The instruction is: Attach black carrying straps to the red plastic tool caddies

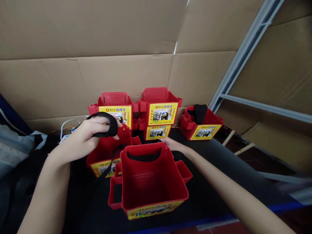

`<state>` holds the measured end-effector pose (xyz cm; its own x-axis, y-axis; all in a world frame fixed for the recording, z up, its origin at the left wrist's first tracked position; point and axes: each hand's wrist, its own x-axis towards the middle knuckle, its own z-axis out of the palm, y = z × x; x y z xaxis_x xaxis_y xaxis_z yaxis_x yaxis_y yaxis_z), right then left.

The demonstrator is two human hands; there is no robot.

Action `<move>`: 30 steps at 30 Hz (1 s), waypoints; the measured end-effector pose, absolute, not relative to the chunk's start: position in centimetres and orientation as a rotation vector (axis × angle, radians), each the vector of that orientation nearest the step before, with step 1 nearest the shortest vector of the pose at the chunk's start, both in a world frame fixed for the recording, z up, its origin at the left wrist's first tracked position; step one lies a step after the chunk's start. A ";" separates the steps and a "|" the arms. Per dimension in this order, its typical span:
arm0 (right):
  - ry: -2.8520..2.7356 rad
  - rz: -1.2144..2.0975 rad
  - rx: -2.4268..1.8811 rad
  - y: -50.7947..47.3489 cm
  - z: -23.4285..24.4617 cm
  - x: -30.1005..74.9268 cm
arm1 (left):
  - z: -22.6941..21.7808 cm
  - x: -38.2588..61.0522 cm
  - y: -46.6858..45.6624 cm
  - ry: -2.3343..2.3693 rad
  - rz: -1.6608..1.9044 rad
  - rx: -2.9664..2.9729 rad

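Note:
A red plastic tool box (151, 182) with side pockets and a yellow label stands in front of me, its inside facing up. A black strap (143, 157) passes through the slots in its back wall. My left hand (94, 131) is raised to the left of the box, closed, with a loop of black webbing (113, 125) around its fingers. Behind the box's back right rim is my right hand (168, 143), its fingers partly hidden and closed at the black strap there. Another red box (107, 146) sits beneath and behind my left hand.
Red boxes (163, 94) are stacked at the back, with another box (114, 97) to their left. One red box (202, 123) holding a black strap stands at the right. Cardboard (122, 71) walls the back; a metal frame (241, 55) rises right of the black table (219, 169).

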<state>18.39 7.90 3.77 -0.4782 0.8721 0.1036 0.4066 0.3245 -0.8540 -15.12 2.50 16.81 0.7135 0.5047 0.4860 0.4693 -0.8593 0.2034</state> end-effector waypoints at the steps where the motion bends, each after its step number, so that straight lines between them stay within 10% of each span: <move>1: -1.980 1.059 -1.109 8.0 4.7 18.5 | 17.2 -14.6 2.5 0.802 0.820 2.876; 14: -1.407 1.908 -0.762 4.8 14.7 10.9 | 19.8 -6.2 4.5 0.491 0.174 2.662; 24: -1.321 1.604 -0.549 8.0 14.3 11.2 | 16.2 -9.9 0.7 0.822 0.294 2.568; 30: -1.975 0.944 -0.749 5.6 15.0 11.8 | 16.6 -9.1 2.7 0.853 1.161 1.812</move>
